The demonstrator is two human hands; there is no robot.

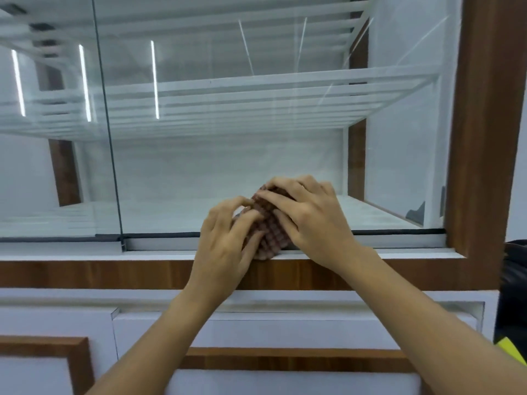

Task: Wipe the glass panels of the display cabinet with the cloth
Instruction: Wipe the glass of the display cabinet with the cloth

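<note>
A brown waffle-textured cloth (266, 226) is bunched against the bottom of the right glass panel (256, 155) of the display cabinet, just above the lower track. My left hand (225, 243) grips the cloth's left side with curled fingers. My right hand (308, 218) lies over its top and right side, fingers bent round it. Most of the cloth is hidden under both hands. The left glass panel (51, 166) meets the right one at a dark vertical edge (112, 166).
White shelves (256, 104) show behind the glass. A wooden frame (484, 138) borders the cabinet at right and along the ledge (114, 273) below. White drawers and doors (285, 329) sit underneath. A dark object with a yellow patch (513, 323) stands at far right.
</note>
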